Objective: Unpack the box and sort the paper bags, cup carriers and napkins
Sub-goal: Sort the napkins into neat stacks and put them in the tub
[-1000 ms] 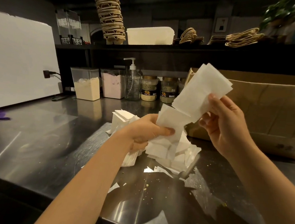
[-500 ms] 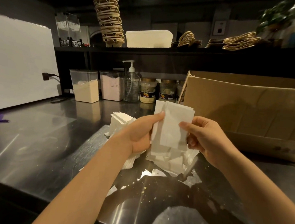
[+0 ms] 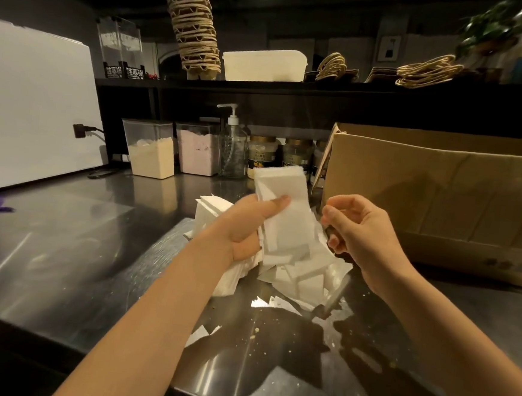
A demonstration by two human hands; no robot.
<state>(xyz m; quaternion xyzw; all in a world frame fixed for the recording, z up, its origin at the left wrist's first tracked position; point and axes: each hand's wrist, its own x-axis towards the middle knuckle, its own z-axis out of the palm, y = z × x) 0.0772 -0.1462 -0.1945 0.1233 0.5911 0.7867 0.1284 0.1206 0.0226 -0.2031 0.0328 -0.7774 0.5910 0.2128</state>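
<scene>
Nearest you, by the front edge of the worktop [image 3: 62, 244], small white scraps [image 3: 200, 336] are lying loose. Just past them your L hand [image 3: 245, 224] is gripping the napkin stack [image 3: 286, 221], thumb pressing across its face, fingers wrapping behind. That's the change: a sec ago your R hand [image 3: 360, 233] was holding its own bunch up high, then bringing it in against the L one. Now both lots are sitting together as one stack in the L, and the R is hanging just beside it, fingers loosely curled, gripping nothing as far as I can tell. So you're consolidating napkins handful by handful. Under the hands, approx mid-worktop, the loose napkin pile [image 3: 306, 279] is waiting w/ plenty unsorted, and a squared stack [image 3: 209, 207] is standing at its left. Further back, right side, the cardboard box [image 3: 441, 196] is sitting open-topped, contents not visible. On the back shelf [image 3: 262, 87], cup carriers [image 3: 192, 26] and what look like paper bags [image 3: 426, 70] are lying already sorted, so I'm judging napkins are the main job left.
</scene>
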